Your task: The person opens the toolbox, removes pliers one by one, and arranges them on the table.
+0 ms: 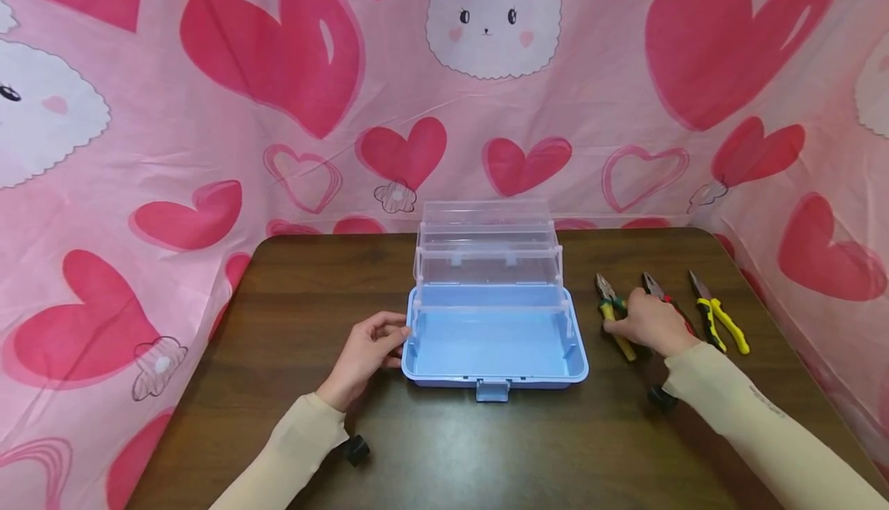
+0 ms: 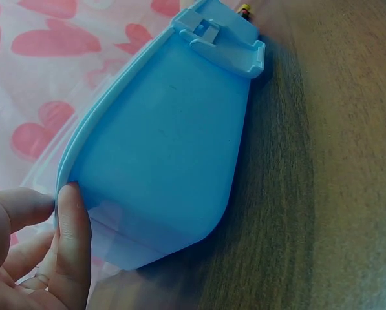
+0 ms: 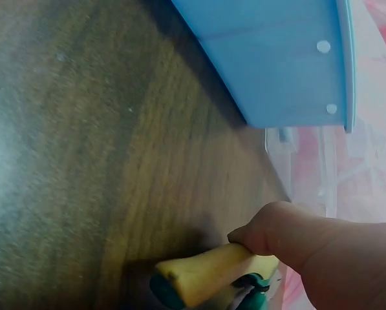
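Note:
A light-blue toolbox with clear fold-out trays raised at its back stands on the table. My left hand holds its left rim between thumb and fingers; in the left wrist view one finger lies against the blue outer wall. To the right of the box, my right hand grips combination pliers with yellow and green handles. The right wrist view has the thumb on a yellow handle; the pliers' head is mostly out of that view.
Partly behind my right hand lie pliers with red and black handles. Farther right are long-nose pliers with yellow and black handles. A clear latch hangs at the box's front. A pink heart-patterned cloth surrounds the brown table.

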Demonstrator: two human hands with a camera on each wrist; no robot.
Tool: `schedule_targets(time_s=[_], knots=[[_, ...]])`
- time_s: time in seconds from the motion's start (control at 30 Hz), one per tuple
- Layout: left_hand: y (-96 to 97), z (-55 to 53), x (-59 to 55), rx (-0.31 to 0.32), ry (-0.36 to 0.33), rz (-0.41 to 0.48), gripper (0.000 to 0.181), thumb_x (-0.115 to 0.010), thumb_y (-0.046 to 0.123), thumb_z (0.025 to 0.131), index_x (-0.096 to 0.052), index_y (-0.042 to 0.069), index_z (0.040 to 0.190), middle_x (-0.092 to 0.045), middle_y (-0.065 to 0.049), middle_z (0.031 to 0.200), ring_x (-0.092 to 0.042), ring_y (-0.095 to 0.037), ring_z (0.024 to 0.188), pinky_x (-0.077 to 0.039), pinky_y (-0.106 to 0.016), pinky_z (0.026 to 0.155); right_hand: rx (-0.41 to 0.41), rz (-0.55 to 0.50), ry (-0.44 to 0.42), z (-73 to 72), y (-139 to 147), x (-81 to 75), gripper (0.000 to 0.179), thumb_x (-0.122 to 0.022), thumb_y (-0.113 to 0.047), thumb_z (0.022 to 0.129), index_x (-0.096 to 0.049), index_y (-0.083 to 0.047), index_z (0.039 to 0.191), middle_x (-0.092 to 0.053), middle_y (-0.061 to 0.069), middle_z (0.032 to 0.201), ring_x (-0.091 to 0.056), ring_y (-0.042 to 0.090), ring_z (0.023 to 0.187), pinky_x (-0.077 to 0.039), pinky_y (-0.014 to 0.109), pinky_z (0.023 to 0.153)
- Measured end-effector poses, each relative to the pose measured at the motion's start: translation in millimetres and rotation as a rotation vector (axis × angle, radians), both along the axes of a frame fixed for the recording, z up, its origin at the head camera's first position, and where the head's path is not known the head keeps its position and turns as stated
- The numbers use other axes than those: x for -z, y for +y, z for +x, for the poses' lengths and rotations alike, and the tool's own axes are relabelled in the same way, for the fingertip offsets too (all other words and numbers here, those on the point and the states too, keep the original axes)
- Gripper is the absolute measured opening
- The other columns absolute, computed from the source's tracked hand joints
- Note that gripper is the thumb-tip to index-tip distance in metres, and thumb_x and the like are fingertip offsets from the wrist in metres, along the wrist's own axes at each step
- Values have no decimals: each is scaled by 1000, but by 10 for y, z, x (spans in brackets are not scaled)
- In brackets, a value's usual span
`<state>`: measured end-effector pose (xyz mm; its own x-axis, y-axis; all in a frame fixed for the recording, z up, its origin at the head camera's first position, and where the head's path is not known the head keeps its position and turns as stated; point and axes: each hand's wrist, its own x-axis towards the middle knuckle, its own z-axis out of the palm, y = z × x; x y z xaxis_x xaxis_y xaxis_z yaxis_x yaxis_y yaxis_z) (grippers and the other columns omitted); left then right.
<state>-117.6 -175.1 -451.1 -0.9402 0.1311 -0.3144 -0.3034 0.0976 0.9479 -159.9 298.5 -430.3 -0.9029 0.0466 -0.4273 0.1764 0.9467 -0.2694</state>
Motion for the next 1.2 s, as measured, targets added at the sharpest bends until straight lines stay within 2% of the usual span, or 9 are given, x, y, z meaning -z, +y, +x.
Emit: schedule_targets(time_s=[0.3,0.63,0.93,1.2], knots=[[-5,1,15,2,5,9,34,-72,12,99,-66,-2,129,-73,-13,99,-66,-18,72,-62,-30,65,-3,-12,-31,-62,24,-20,70,-74,-42,92,-47,20,112,-57,25,89,-57,33,74,-57,43,65],[-18,-2,13,7,0,6,36,-72,13,99,-65,-1,131,-73,-15,102,-68,-19,75,-62,-30,67,-5,12,-29,-91,-20,-3,73,-75,-40,93,-45,23,113,-58,28,89,-59,34,74,-59,45,67],[-19,3,23,7,8,9,34,-71,12,100,-65,-3,130,-73,-13,100,-67,-19,74,-62,-30,67,-11,14,-5,-52,-36,24,70,-74,-40,94,-46,22,110,-58,26,85,-61,34,71,-61,46,65],[-37,12,32,5,11,1,35,-71,13,100,-65,-2,131,-74,-13,100,-68,-19,75,-63,-30,68,-28,11,33,16,-14,20,77,-72,-47,95,-47,23,115,-60,28,88,-61,33,72,-62,52,72]])
